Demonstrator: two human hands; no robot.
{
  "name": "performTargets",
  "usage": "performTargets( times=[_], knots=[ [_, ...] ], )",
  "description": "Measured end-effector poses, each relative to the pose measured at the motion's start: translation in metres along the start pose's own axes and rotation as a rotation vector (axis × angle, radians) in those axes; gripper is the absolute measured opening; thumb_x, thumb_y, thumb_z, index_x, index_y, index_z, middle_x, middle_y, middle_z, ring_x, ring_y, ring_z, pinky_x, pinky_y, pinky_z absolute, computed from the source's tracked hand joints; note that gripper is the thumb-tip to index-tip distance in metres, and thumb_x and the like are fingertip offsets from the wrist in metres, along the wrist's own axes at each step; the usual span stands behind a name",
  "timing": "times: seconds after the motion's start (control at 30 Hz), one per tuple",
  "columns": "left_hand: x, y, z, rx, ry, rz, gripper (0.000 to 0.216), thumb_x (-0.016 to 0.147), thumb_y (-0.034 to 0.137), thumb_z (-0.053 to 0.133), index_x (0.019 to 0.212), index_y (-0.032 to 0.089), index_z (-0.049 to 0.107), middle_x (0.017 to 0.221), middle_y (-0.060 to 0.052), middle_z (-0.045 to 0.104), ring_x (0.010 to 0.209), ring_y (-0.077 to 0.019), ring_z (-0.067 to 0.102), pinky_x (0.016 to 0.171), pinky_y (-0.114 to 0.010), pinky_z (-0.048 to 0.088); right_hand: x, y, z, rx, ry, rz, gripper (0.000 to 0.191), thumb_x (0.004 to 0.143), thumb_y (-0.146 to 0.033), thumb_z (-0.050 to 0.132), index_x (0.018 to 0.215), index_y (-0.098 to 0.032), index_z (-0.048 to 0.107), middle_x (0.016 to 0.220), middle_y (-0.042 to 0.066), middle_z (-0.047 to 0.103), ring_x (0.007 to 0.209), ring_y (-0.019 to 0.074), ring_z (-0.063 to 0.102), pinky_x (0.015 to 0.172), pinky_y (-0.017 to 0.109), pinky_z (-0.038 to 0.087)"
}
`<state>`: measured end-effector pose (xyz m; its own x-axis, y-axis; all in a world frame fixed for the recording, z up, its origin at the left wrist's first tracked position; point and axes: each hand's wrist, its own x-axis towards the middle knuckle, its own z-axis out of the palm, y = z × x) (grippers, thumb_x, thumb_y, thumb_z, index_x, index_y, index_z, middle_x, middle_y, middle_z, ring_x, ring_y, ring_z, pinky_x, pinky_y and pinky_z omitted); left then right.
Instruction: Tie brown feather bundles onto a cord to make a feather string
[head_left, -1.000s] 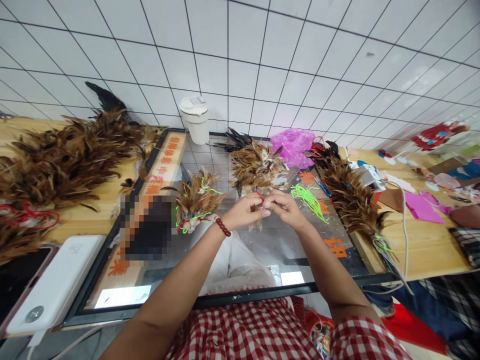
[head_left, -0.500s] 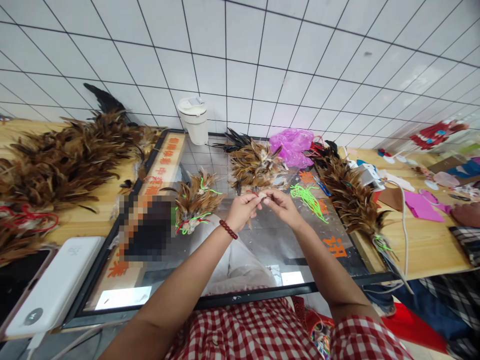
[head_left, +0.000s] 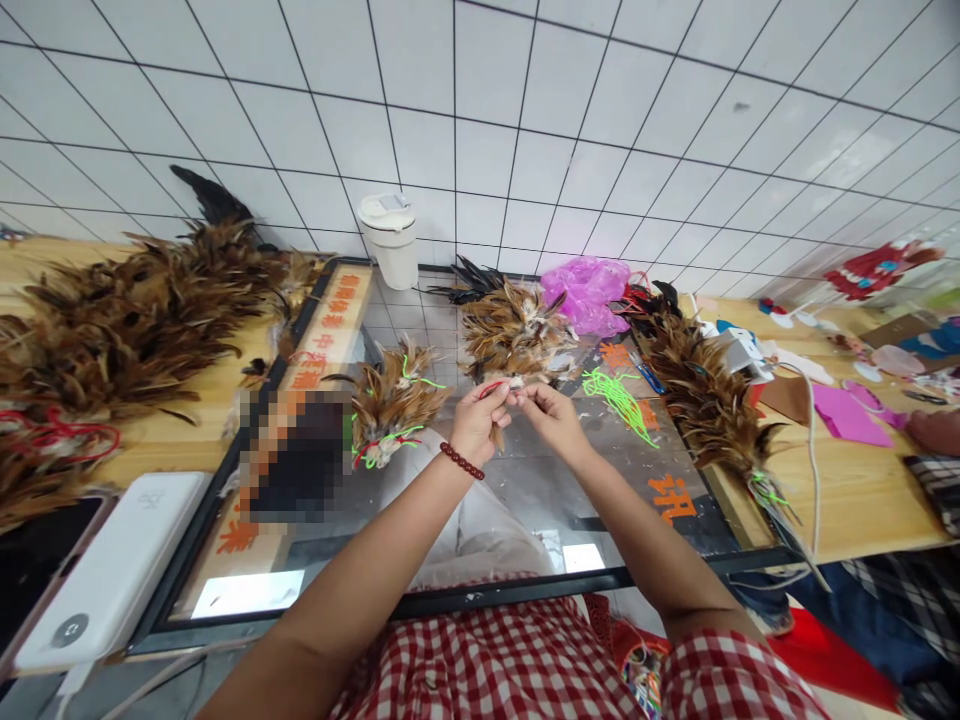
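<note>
Inside the surface's [head_left: 536, 490] near edge, left hand [head_left: 478, 422] and right hand [head_left: 553, 418] pinch a feather tuft [head_left: 515, 383], likely light, fragile, best held by its pale end

Orange 中 [head_left: 337, 338] and 讯 [head_left: 671, 498] stand on the framed panel [head_left: 517, 485] — other characters [head_left: 236, 537] blurred.

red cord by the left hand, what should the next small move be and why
Perhaps a gentle tug on the red cord with the left hand, the right hand steadying the pale tuft: both hands meet at that tuft, and the cord shows beside the left one.
</note>
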<state>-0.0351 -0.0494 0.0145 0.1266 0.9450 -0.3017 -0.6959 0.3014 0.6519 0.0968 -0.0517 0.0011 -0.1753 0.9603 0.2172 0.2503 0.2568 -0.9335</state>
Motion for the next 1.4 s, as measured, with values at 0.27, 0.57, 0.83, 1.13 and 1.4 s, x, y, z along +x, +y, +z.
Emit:
performTargets(
  times=[0.27,0.57,0.83,1.13,1.4],
  knots=[
    [0.005,-0.005,-0.005,0.331,0.082,0.196,0.025,0.06,0.028,0.075,0.078,0.012,0.068,0.053,0.002,0.059,0.037,-0.003,0.039,0.038,-0.019,0.026,-0.002,-0.019,-0.014,-0.346,0.075,-0.371,0.012,0.086,-0.024,0.052,0.086,-0.021,0.064,0.103,0.009,0.058,0.09,0.0178,0.056,0.08,0.034,0.046],
    [0.001,-0.008,-0.005,0.302,-0.122,0.104,0.027,0.063,0.032,0.074,0.079,0.012,0.068,0.057,0.0,0.06,0.041,-0.0032,0.04,0.042,-0.019,0.032,0.001,-0.016,-0.019,-0.294,0.118,-0.278,0.014,0.088,-0.025,0.051,0.08,-0.02,0.062,0.074,0.001,0.063,0.07,0.014,0.057,0.068,0.028,0.046],
    [0.001,0.003,-0.007,0.461,-0.247,-0.033,0.031,0.067,0.041,0.07,0.073,0.011,0.064,0.054,0.001,0.055,0.043,-0.0045,0.043,0.044,-0.019,0.031,0.004,-0.025,-0.03,-0.374,0.126,-0.37,0.012,0.087,-0.025,0.053,0.079,-0.02,0.061,0.086,0.005,0.06,0.085,0.0174,0.057,0.078,0.033,0.045],
    [-0.003,0.008,-0.006,1.144,-0.293,0.201,0.027,0.077,0.037,0.056,0.061,0.015,0.061,0.053,0.001,0.057,0.049,-0.0085,0.045,0.051,-0.022,0.032,0.004,-0.023,-0.037,-0.484,-0.037,-0.369,0.012,0.085,-0.029,0.058,0.078,-0.02,0.061,0.086,0.004,0.06,0.088,0.0179,0.056,0.08,0.032,0.041],
    [-0.013,0.007,-0.005,1.821,-0.161,0.524,0.023,0.085,0.029,0.044,0.075,0.018,0.063,0.076,-0.007,0.067,0.069,-0.0184,0.058,0.06,-0.028,0.033,0.004,-0.018,-0.023,-0.294,-0.105,-0.3,0.017,0.083,-0.034,0.061,0.072,-0.02,0.061,0.079,0.003,0.059,0.079,0.0159,0.055,0.075,0.031,0.042]
  ],
)
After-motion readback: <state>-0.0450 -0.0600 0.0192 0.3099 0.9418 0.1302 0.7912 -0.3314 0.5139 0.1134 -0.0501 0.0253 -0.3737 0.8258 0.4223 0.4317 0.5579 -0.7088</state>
